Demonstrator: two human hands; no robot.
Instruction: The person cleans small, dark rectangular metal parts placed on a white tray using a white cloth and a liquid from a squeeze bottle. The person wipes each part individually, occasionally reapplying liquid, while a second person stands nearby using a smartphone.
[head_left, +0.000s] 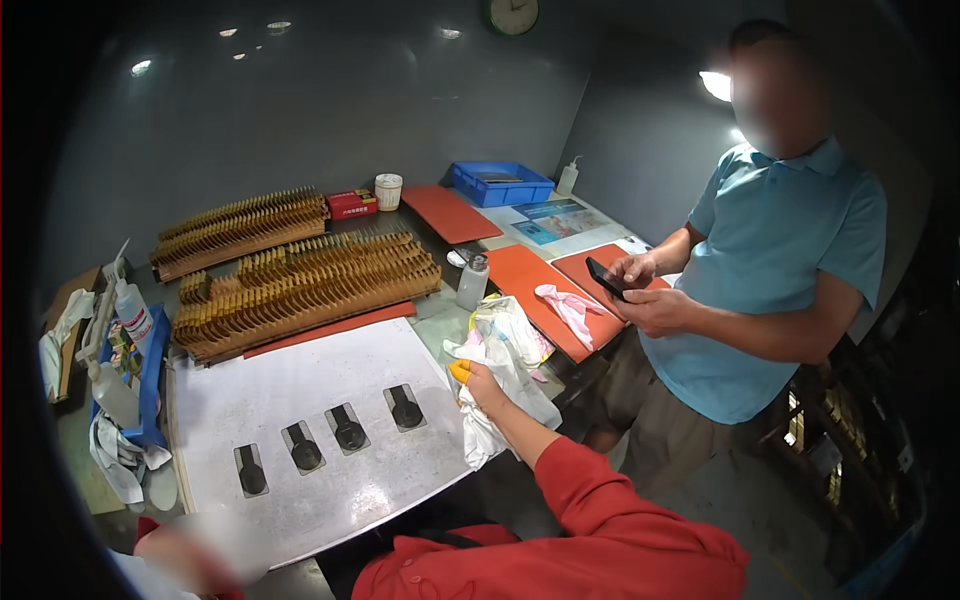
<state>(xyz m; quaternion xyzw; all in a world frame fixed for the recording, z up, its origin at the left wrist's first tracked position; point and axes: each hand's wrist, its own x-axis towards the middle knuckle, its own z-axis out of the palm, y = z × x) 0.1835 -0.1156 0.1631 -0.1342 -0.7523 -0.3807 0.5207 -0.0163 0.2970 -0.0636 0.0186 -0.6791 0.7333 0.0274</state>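
My right hand (484,386), with yellow finger covers on its tips, reaches out from a red sleeve. Its fingers are closed on a white cloth (482,425) that hangs at the right edge of the white work sheet (330,520). At the lower left, my left hand (185,560) is smeared, so its fingers cannot be made out. Several small rectangular plates (349,428), each with a dark keyhole-like shape, lie in a slanting row on the sheet between my hands. A crumpled pile of pale cloths (510,335) lies just beyond my right hand.
Two long racks (310,285) of upright thin plates stand behind the sheet. On the left is a blue tray (150,400) with bottles. A glass jar (473,282), orange mats (540,290) and a blue bin (502,184) lie rightward. A person (760,270) stands there holding a phone.
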